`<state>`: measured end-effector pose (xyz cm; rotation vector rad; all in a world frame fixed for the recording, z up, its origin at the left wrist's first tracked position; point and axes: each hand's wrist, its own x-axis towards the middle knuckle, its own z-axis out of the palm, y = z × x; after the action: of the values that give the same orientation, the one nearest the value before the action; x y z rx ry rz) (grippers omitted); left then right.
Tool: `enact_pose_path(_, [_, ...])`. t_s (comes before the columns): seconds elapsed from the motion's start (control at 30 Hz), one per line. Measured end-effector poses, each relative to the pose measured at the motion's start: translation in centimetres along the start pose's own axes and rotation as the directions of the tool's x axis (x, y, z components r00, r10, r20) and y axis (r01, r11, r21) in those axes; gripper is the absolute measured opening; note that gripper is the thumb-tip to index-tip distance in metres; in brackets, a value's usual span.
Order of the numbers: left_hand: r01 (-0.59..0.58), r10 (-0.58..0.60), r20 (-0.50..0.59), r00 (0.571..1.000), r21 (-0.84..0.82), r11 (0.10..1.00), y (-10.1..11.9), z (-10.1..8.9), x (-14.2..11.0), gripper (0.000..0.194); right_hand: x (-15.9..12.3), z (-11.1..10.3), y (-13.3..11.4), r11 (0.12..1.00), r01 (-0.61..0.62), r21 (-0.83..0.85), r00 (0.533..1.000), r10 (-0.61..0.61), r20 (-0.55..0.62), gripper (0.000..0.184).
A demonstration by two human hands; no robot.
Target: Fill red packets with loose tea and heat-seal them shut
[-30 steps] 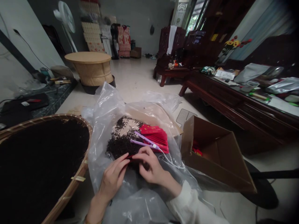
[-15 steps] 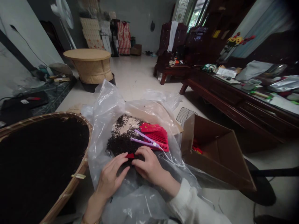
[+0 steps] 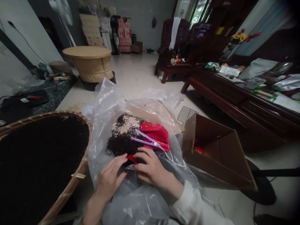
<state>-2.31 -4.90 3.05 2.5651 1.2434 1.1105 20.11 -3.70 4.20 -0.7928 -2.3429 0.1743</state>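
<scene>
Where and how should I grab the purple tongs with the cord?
Probably take the purple tongs at their joined end, from your right: both halves meet there, while the spread tips point left toward the dark leaves. Keep off the white cord leaving that end.

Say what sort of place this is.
Probably a living room, doubling as a workspace: a high-backed wooden chair and a long wooden table furnish it, while red packets lie fanned beside what look like tea leaves.
</scene>
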Motion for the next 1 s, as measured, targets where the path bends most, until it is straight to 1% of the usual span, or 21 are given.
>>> enact_pose_path(0.13, [-0.008,0.008,-0.006,1.0,-0.037,0.999,0.1,0.1,-0.1,0.035,-0.1,0.2,-0.1,1.0,-0.018,0.014,1.0,0.018,0.005,0.014])
enact_pose_path(0.27, [-0.029,0.029,-0.028,0.999,-0.016,0.999,0.2,0.2,0.1,0.032,0.8,0.0,-0.4,0.995,-0.067,-0.077,0.996,0.072,0.057,0.022])
enact_pose_path(0.33, [-0.046,0.046,-0.034,0.998,-0.003,0.999,0.4,0.3,0.4,0.029,1.6,-0.1,-0.6,0.985,-0.087,-0.152,0.989,0.103,0.104,0.02])
enact_pose_path(0.43, [-0.06,0.061,-0.048,0.997,0.01,0.998,0.5,0.4,0.8,0.026,2.7,0.0,-0.9,0.964,-0.101,-0.247,0.975,0.145,0.168,0.012])
enact_pose_path(0.57, [-0.073,0.074,-0.058,0.996,0.024,0.997,0.3,0.4,0.8,0.024,3.8,0.2,-1.2,0.946,-0.122,-0.3,0.957,0.193,0.218,0.01])
enact_pose_path(0.63, [-0.06,0.061,-0.058,0.996,0.019,0.998,0.1,0.4,0.8,0.024,3.8,-0.1,-1.3,0.962,-0.138,-0.237,0.964,0.185,0.191,0.011])
enact_pose_path(0.7, [-0.043,0.043,-0.073,0.996,0.009,0.999,0.0,0.4,0.8,0.024,3.5,-0.4,-1.0,0.984,-0.156,-0.079,0.98,0.165,0.109,0.016])
enact_pose_path(0.73, [-0.039,0.039,-0.079,0.996,0.003,0.999,-0.1,0.4,0.8,0.024,3.2,-0.6,-0.6,0.982,-0.188,0.012,0.981,0.187,0.051,0.018])
enact_pose_path(0.77, [-0.042,0.042,-0.085,0.996,-0.004,0.999,-0.1,0.3,0.8,0.025,2.8,-0.7,-0.2,0.966,-0.24,0.093,0.971,0.24,0.004,0.021])
enact_pose_path(0.8, [-0.049,0.048,-0.09,0.995,-0.01,0.999,-0.2,0.3,0.8,0.025,2.4,-0.8,0.3,0.94,-0.309,0.146,0.949,0.315,-0.014,0.021])
enact_pose_path(0.83, [-0.056,0.054,-0.095,0.994,-0.014,0.998,-0.2,0.3,0.8,0.025,1.9,-0.7,0.9,0.906,-0.391,0.164,0.918,0.396,0.008,0.021])
enact_pose_path(0.9, [-0.058,0.057,-0.105,0.993,-0.009,0.998,-0.3,0.3,0.8,0.024,1.1,-0.4,1.9,0.838,-0.538,0.089,0.84,0.524,0.138,0.02])
enact_pose_path(0.97, [-0.056,0.057,-0.12,0.991,0.014,0.998,-0.5,0.4,0.6,0.023,0.8,0.2,2.5,0.793,-0.606,-0.064,0.751,0.597,0.283,0.02])
enact_pose_path(1.0, [-0.057,0.059,-0.125,0.99,0.025,0.998,-0.6,0.5,0.4,0.023,0.8,0.5,2.6,0.773,-0.62,-0.137,0.708,0.625,0.329,0.021])
